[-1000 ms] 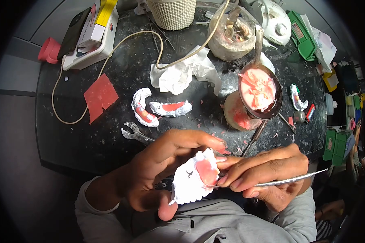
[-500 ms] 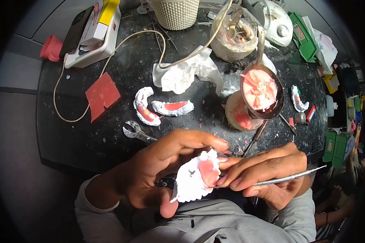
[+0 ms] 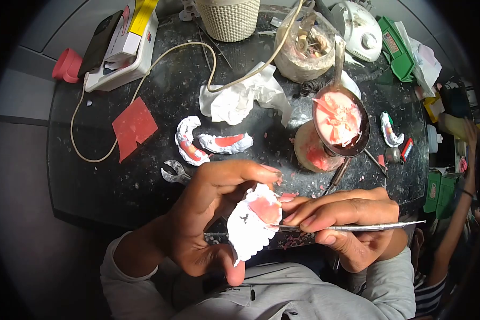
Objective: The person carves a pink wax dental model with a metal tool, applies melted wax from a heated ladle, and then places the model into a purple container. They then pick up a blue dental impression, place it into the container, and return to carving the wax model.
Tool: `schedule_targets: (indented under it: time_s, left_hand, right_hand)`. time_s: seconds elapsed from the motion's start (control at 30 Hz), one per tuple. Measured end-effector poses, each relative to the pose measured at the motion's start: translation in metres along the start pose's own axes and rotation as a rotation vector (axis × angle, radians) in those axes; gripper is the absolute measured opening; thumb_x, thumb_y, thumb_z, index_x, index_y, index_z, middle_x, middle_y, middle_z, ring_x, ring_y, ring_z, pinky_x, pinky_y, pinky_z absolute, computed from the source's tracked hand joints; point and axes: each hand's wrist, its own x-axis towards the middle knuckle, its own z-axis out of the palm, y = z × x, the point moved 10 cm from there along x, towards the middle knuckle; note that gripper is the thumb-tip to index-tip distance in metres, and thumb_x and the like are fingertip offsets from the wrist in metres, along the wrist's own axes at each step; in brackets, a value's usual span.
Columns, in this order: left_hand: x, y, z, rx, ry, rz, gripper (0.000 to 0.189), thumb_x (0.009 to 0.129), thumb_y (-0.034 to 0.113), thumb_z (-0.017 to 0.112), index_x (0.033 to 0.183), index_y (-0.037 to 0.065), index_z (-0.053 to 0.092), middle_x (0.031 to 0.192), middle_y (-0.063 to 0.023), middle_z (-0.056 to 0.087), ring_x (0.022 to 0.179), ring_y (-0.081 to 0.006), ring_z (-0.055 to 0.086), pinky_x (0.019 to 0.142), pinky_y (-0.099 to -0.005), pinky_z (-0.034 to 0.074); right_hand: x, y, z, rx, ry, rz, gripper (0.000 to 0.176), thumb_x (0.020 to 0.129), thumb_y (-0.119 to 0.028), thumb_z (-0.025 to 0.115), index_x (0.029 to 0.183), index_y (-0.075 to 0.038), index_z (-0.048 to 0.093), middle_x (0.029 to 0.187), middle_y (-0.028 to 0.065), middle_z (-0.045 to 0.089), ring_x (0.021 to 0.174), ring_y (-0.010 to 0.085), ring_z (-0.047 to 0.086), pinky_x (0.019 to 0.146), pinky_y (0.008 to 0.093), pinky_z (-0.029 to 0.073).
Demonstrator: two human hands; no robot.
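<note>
My dark table (image 3: 90,176) is cluttered. 2 pieces lie close together: a curved cast (image 3: 189,141) and a flatter cast (image 3: 226,143), with a spanner (image 3: 172,173) just in front. A red sheet (image 3: 134,127) lies to their left and a crumpled tissue (image 3: 234,101) behind. A phone (image 3: 98,45) rests on a white box (image 3: 128,58). A ladle (image 3: 338,120) of pink wax sits at right.

Widest clear lane: bare table (image 3: 88,181) front left, below the red sheet (image 3: 134,127) and cable (image 3: 77,144). A wrench (image 3: 172,173) lies at its inner edge, just beside the left hand (image 3: 208,213).

Front middle is closed: left and right hand (image 3: 349,224) meet on cast (image 3: 248,229) and probe (image 3: 373,227).

Ahead are two arches (image 3: 189,141), with tissue (image 3: 234,101) behind and a narrow gap between.

Right of centre are a wax bowl (image 3: 338,117) and a rod (image 3: 337,178).

The back row is crowded: box (image 3: 125,50), basket (image 3: 228,18), jar (image 3: 304,48).

Right edge: another person's arm (image 3: 458,213).
</note>
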Motion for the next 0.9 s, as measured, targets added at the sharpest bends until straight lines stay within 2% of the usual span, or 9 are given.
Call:
schedule_targets:
  time_s: [0.27, 0.33, 0.37, 0.43, 0.53, 0.73, 0.8, 0.87, 0.9]
  left_hand:
    - [-0.001, 0.003, -0.001, 0.184, 0.015, 0.044, 0.107, 0.078, 0.047, 0.082, 0.144, -0.007, 0.018, 0.141, -0.0233, 0.037, 0.126, -0.0274, 0.053, 0.107, -0.0401, 0.043]
    - [0.000, 0.002, -0.008, 0.241, 0.153, 0.071, 0.104, 0.074, 0.055, 0.083, 0.138, -0.002, 0.024, 0.112, -0.0205, 0.052, 0.091, -0.0218, 0.060, 0.083, -0.0362, 0.054]
    - [0.000, 0.002, -0.009, 0.241, 0.153, 0.071, 0.104, 0.074, 0.055, 0.083, 0.138, -0.002, 0.024, 0.112, -0.0205, 0.052, 0.091, -0.0218, 0.060, 0.083, -0.0362, 0.054]
    - [0.004, 0.008, -0.003, 0.215, 0.047, 0.129, 0.103, 0.077, 0.045, 0.084, 0.143, -0.006, 0.024, 0.137, -0.0245, 0.043, 0.117, -0.0315, 0.059, 0.102, -0.0426, 0.047]
    - [0.006, 0.012, -0.001, 0.509, 0.019, 0.131, 0.104, 0.071, 0.049, 0.086, 0.139, 0.000, 0.024, 0.114, -0.0200, 0.048, 0.098, -0.0241, 0.058, 0.096, -0.0461, 0.055]
    - [0.005, 0.014, -0.004, 0.557, 0.057, 0.172, 0.105, 0.072, 0.050, 0.086, 0.141, 0.000, 0.024, 0.112, -0.0185, 0.049, 0.097, -0.0238, 0.057, 0.096, -0.0491, 0.055]
    - [0.003, 0.009, -0.006, 0.473, 0.089, 0.156, 0.106, 0.072, 0.052, 0.085, 0.141, -0.001, 0.024, 0.112, -0.0179, 0.049, 0.097, -0.0233, 0.057, 0.095, -0.0482, 0.055]
    - [0.003, 0.008, -0.008, 0.384, 0.114, 0.139, 0.107, 0.072, 0.054, 0.084, 0.141, -0.001, 0.024, 0.111, -0.0172, 0.050, 0.096, -0.0228, 0.057, 0.094, -0.0474, 0.056]
    - [0.003, 0.009, -0.009, 0.421, 0.117, 0.127, 0.108, 0.072, 0.055, 0.084, 0.140, -0.002, 0.024, 0.111, -0.0166, 0.050, 0.096, -0.0222, 0.057, 0.093, -0.0466, 0.056]
  right_hand:
    - [0.000, 0.001, -0.002, -0.060, 0.026, 0.014, 0.015, 0.090, 0.008, 0.066, 0.104, 0.012, 0.069, 0.103, 0.0264, 0.072, 0.105, 0.0382, 0.071, 0.098, 0.0474, 0.055]
    - [0.001, 0.000, -0.003, -0.088, 0.040, -0.001, 0.016, 0.090, 0.007, 0.066, 0.104, 0.012, 0.069, 0.103, 0.0262, 0.072, 0.104, 0.0376, 0.071, 0.097, 0.0467, 0.055]
    - [0.001, 0.002, -0.003, -0.088, 0.040, -0.001, 0.016, 0.090, 0.007, 0.066, 0.104, 0.012, 0.069, 0.103, 0.0262, 0.072, 0.104, 0.0376, 0.071, 0.097, 0.0467, 0.055]
    - [-0.001, 0.004, -0.006, -0.093, 0.078, -0.023, 0.016, 0.090, 0.007, 0.067, 0.105, 0.012, 0.069, 0.102, 0.0255, 0.073, 0.104, 0.0372, 0.072, 0.096, 0.0460, 0.056]
    - [-0.002, 0.007, -0.009, -0.078, 0.094, 0.005, 0.015, 0.091, 0.005, 0.066, 0.105, 0.012, 0.068, 0.101, 0.0248, 0.073, 0.103, 0.0368, 0.072, 0.095, 0.0456, 0.056]
    - [-0.008, 0.009, -0.015, 0.211, 0.192, 0.053, 0.013, 0.095, 0.004, 0.060, 0.103, 0.012, 0.067, 0.102, 0.0269, 0.072, 0.106, 0.0373, 0.070, 0.096, 0.0491, 0.055]
    - [-0.013, 0.006, -0.027, 0.131, 0.409, 0.020, 0.021, 0.094, -0.019, 0.071, 0.091, 0.002, 0.068, 0.084, 0.0225, 0.071, 0.088, 0.0381, 0.073, 0.091, 0.0600, 0.055]
    - [-0.009, 0.002, -0.029, 0.049, 0.366, -0.013, 0.018, 0.094, -0.016, 0.070, 0.093, 0.002, 0.069, 0.088, 0.0235, 0.072, 0.094, 0.0383, 0.072, 0.092, 0.0575, 0.056]
    - [-0.003, -0.005, -0.022, -0.056, 0.252, -0.079, 0.012, 0.091, -0.003, 0.067, 0.097, 0.008, 0.068, 0.095, 0.0256, 0.071, 0.098, 0.0383, 0.072, 0.094, 0.0547, 0.056]
